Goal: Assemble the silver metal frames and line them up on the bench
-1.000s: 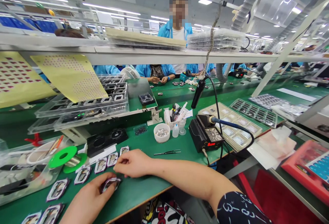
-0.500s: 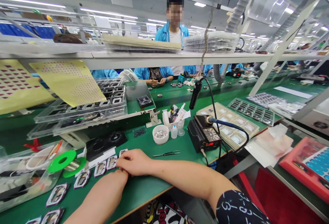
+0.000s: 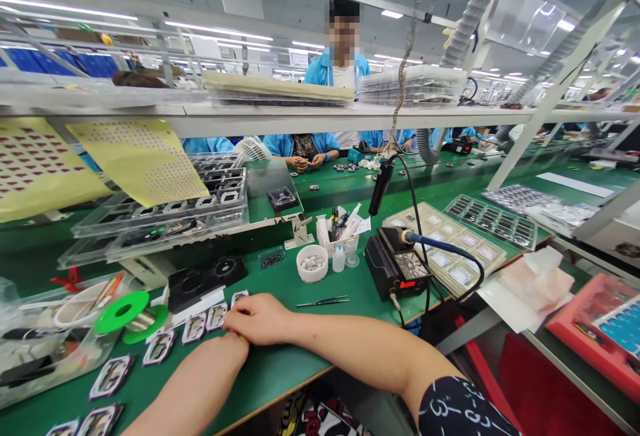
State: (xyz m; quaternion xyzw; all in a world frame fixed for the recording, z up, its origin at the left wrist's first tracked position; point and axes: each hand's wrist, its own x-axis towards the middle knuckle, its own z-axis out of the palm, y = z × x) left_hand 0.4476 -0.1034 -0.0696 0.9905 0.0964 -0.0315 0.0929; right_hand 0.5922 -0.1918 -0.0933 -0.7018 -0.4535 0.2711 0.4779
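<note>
My right hand lies at the table's front with its fingers curled down, beside and partly over my left hand. The two hands touch. Whatever the curled right fingers hold, if anything, is out of sight. My left fingers are hidden under and behind the right hand. Just beyond the fingertips lies a small rounded device housing with a pale frame. More such housings curve toward the near left, among them another housing and one lower down. Behind the right hand, tweezers lie flat on the green mat.
A white bowl of small parts, a little bottle and a soldering station stand behind. A green solder spool and a clear bin are at left. Beneath the shelf, co-workers' hands show across the table.
The view has shifted very slightly. Both hands keep nearly the same place and pose, and the housings and tools lie as before.
</note>
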